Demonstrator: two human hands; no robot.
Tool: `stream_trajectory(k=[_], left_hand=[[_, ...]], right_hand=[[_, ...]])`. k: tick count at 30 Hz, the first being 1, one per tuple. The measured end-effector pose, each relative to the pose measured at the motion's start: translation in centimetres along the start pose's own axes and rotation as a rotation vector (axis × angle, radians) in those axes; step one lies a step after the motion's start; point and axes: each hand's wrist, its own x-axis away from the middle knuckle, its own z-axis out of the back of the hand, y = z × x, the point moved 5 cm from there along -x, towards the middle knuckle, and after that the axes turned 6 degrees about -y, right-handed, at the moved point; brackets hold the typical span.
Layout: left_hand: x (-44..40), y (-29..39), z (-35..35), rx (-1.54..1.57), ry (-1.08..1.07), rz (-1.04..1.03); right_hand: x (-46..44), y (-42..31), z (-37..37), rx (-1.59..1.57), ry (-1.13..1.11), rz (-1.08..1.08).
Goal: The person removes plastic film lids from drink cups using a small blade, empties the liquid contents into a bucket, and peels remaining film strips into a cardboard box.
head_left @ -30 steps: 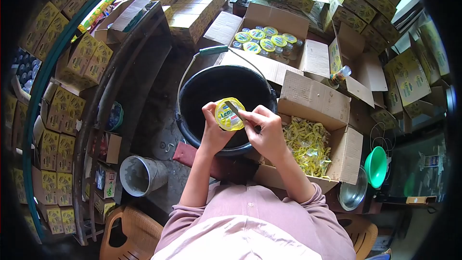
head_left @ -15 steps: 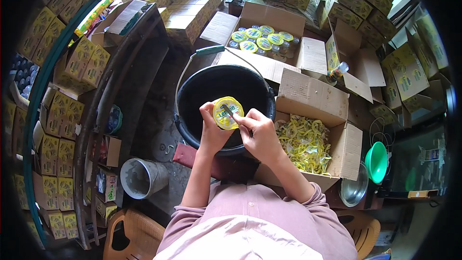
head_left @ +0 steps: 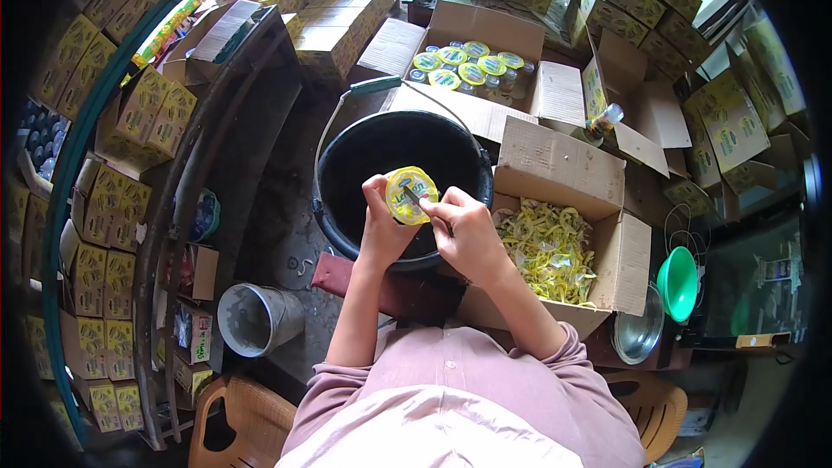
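Note:
My left hand point(head_left: 384, 232) is wrapped round a drink cup with a yellow printed lid point(head_left: 400, 208), lid facing up toward me. In my right hand point(head_left: 472, 238) is a small knife point(head_left: 412, 195), its blade lying across the lid. Both hands are above the near side of a black bucket point(head_left: 351, 152), whose inside is dark. To the right, a cardboard box point(head_left: 631, 264) holds a heap of yellow and clear film strips point(head_left: 550, 256). Behind the bucket, an open carton point(head_left: 485, 26) contains several yellow-lidded cups point(head_left: 472, 74).
A grey bucket point(head_left: 247, 321) stands on the floor at left, beside a wooden rack point(head_left: 178, 199). On the right are a green bowl point(head_left: 676, 284), a clear basin point(head_left: 639, 329) and a bottle point(head_left: 605, 121). Stacked yellow cartons point(head_left: 334, 30) surround the place.
The knife and my right hand have shifted slightly on the lid, and the cup has turned or tilted a little. The whole view has moved slightly.

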Motion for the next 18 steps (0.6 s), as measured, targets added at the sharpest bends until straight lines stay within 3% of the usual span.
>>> stream_trajectory(k=[8,13,18], left_hand=[[0.0,0.0,0.2,-0.055,0.035,-0.002],[0.3,-0.5,0.3,-0.108,0.070,-0.010],[0.3,-0.1,0.3,-0.151,0.077,-0.005]], right_hand=[[1.9,0.4,0.8,0.006,-0.108,-0.105],[4.4,0.9,2.9,-0.126,-0.046,-0.141],[7.2,2.6,5.0,-0.226,0.151,-0.194]])
